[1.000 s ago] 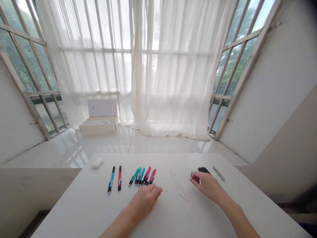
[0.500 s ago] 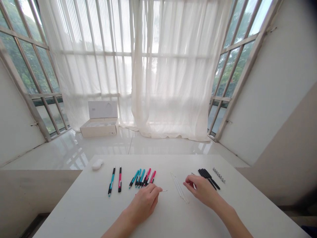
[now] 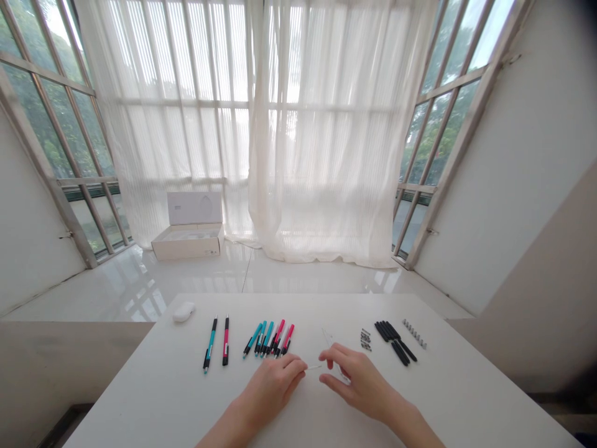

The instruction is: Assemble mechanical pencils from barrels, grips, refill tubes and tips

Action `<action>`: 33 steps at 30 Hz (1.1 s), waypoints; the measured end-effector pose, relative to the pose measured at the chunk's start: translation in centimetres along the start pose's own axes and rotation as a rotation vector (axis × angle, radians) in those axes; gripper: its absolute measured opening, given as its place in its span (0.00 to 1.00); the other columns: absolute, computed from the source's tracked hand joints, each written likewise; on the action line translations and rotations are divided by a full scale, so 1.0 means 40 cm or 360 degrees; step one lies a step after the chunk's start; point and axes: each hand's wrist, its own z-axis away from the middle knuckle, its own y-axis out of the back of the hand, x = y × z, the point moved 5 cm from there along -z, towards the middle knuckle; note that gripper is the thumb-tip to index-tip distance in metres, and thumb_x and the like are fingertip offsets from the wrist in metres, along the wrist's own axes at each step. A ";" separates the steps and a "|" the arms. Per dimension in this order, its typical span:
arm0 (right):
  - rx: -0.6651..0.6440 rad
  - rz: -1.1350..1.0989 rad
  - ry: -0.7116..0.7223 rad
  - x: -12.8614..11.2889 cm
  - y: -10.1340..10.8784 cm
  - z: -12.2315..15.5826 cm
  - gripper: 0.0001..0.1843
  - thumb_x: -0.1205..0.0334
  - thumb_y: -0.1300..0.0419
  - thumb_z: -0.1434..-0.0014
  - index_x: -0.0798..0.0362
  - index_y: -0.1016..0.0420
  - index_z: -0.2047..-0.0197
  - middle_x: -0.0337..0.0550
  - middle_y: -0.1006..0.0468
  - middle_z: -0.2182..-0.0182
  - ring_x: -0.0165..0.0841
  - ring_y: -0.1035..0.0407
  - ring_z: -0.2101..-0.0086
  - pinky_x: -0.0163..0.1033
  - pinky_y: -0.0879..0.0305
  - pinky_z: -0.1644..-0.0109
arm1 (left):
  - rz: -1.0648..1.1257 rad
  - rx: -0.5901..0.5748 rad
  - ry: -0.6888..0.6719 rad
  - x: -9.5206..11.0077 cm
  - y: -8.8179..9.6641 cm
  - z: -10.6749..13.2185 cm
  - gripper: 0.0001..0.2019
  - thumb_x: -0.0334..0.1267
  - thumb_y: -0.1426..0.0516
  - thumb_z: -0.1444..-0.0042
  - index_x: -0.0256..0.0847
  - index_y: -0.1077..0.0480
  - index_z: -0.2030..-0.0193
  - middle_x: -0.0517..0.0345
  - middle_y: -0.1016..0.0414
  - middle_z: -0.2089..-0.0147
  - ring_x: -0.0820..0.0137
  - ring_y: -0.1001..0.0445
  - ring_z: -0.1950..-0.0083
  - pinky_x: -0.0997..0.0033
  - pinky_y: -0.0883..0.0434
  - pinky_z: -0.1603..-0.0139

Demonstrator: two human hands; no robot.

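A thin white pen refill (image 3: 314,368) pokes out to the right from the closed fingertips of my left hand (image 3: 278,379), low over the table. Facing it, my right hand (image 3: 357,376) has thumb and index finger apart, close to the refill's tip, with nothing visible between them. More white refills (image 3: 328,337) lie under and behind my right hand, which covers most of them. Just beyond my left hand, several teal pen barrels (image 3: 261,337) and pink pen barrels (image 3: 282,338) lie in a row. To the right sits a group of small metal springs (image 3: 365,340).
Black pen grips (image 3: 394,341) and a row of small grey pen tips (image 3: 415,334) lie on the right of the white table (image 3: 153,386). A teal pen (image 3: 211,344), a pink pen (image 3: 226,341) and a white case (image 3: 183,312) are on the left. An opened box (image 3: 187,241) stands behind.
My right hand has moved left from beside the springs to the refill's tip, and its fingers have parted. The springs are now uncovered. My left hand keeps the refill, shifted slightly.
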 end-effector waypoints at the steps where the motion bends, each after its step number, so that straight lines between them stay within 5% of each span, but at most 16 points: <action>1: -0.0002 0.0000 0.0051 -0.017 -0.013 -0.001 0.11 0.53 0.45 0.37 0.47 0.28 0.55 0.40 0.23 0.65 0.30 0.32 0.72 0.35 0.39 0.66 | -0.0004 -0.0009 -0.0011 0.002 0.002 -0.001 0.11 0.32 0.53 0.34 0.42 0.30 0.54 0.54 0.24 0.60 0.71 0.24 0.68 0.78 0.31 0.69; 8: 0.0075 -0.0002 0.0163 -0.040 -0.050 -0.009 0.13 0.58 0.52 0.32 0.49 0.28 0.61 0.40 0.24 0.68 0.30 0.31 0.72 0.33 0.41 0.67 | -0.0065 -0.0004 -0.0047 0.018 0.014 -0.006 0.09 0.34 0.52 0.33 0.43 0.31 0.55 0.57 0.24 0.66 0.71 0.25 0.69 0.78 0.35 0.70; 33: 0.0093 0.0050 0.0143 -0.019 -0.041 -0.005 0.07 0.61 0.48 0.35 0.49 0.30 0.64 0.37 0.26 0.70 0.28 0.34 0.73 0.33 0.43 0.68 | -0.0128 -0.0016 0.0062 -0.001 -0.005 0.001 0.09 0.35 0.52 0.33 0.41 0.33 0.63 0.58 0.27 0.68 0.71 0.29 0.71 0.74 0.38 0.72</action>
